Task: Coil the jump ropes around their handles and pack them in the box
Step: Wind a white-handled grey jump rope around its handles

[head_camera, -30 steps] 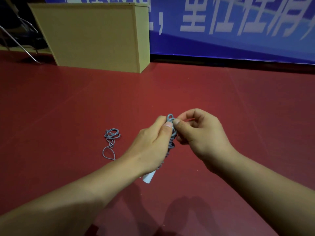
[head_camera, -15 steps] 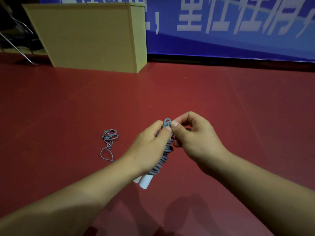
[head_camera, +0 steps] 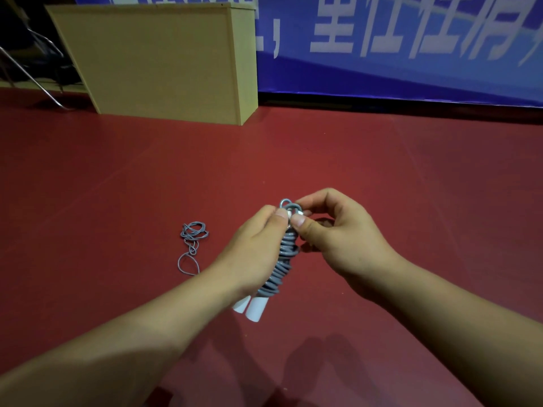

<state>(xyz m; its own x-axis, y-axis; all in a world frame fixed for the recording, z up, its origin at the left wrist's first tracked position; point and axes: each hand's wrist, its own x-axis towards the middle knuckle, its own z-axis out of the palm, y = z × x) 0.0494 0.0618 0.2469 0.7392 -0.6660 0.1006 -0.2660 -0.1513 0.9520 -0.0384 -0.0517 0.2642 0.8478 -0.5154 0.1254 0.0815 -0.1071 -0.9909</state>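
Observation:
A grey jump rope point(head_camera: 282, 262) is wound in tight coils around its two white handles point(head_camera: 252, 309), held in the air above the red floor. My left hand point(head_camera: 252, 254) grips the coiled bundle around its middle, thumb near the top. My right hand point(head_camera: 338, 233) pinches the rope's end loop at the top of the bundle between thumb and fingers. A second grey rope point(head_camera: 192, 245) lies loosely tangled on the floor to the left; its handles are not visible. A tan box point(head_camera: 158, 60) stands at the back left, its inside hidden.
The red floor point(head_camera: 382, 171) stretches all around. A blue banner with white characters point(head_camera: 396, 39) runs along the back wall. Metal chair legs point(head_camera: 32, 74) stand at the far left, behind the box.
The bundle has tilted so both white handle ends show below my left hand. My right hand keeps working the rope's end at the top. The view has drifted slightly.

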